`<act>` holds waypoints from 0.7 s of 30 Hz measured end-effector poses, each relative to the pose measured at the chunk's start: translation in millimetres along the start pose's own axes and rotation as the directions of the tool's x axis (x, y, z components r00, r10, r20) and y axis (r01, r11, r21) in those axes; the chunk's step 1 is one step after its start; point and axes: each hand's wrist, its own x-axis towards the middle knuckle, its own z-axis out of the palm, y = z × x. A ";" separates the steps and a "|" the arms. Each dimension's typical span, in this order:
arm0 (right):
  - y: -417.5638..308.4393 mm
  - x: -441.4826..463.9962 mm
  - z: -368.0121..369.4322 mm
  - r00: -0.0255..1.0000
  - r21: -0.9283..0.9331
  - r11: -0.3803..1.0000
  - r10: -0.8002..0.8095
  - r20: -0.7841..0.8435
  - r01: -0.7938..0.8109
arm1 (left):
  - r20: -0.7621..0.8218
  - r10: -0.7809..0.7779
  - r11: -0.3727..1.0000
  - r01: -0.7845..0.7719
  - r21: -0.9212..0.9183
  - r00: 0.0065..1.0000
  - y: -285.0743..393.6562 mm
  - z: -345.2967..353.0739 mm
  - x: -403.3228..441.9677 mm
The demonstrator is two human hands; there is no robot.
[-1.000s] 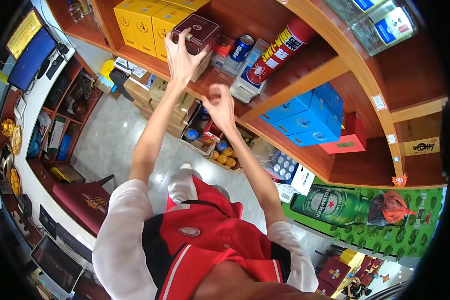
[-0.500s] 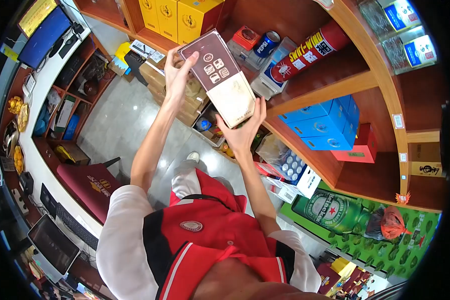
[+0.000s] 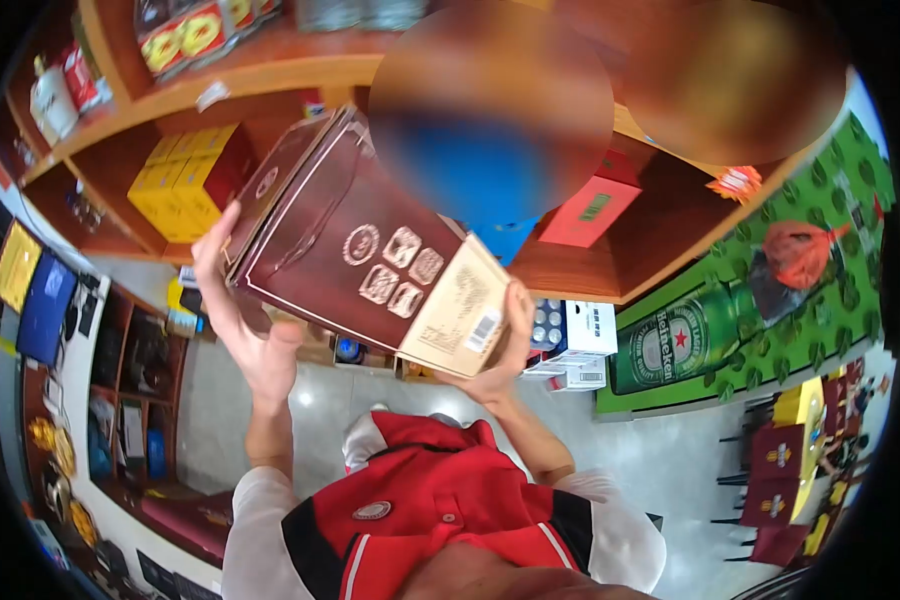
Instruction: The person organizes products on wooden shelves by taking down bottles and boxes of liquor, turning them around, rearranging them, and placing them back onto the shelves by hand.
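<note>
A tall box (image 3: 360, 250), dark maroon with a cream lower end and a barcode, is tilted in front of my chest, close to the camera. My right hand (image 3: 500, 350) grips its cream end, fingers wrapped round the corner. At the maroon end is my left hand (image 3: 250, 330), its fingers along the box's edge and its thumb apart from the box face. Pale icons and a clear film-like crease show on the maroon side.
Wooden shelves (image 3: 270, 75) curve across the top, holding yellow boxes (image 3: 185, 185), a red box (image 3: 592, 205) and blue boxes (image 3: 505, 240). Cartons with cans (image 3: 582, 335) stand below. A green Heineken display (image 3: 685, 340) is at right, a desk with screens (image 3: 45, 305) at left. Two round patches are blurred.
The box has come nearer the camera and turned, so its barcode side shows. My left thumb has come off its face. The view has swung towards the right part of the shelves.
</note>
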 end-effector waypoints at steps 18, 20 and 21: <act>111.0 315.1 -240.9 0.975 -0.318 0.948 0.083 0.207 -0.013 | 0.162 0.474 0.858 -0.412 -0.307 0.866 147.2 324.9 189.7; 129.5 330.5 -251.4 0.967 -0.286 0.958 0.090 0.238 -0.019 | 0.143 0.532 0.842 -0.502 -0.200 0.835 142.4 346.4 201.0; 136.5 336.9 -255.8 0.947 -0.328 0.944 0.142 0.290 -0.041 | 0.143 0.512 0.856 -0.490 -0.164 0.847 144.4 355.8 200.0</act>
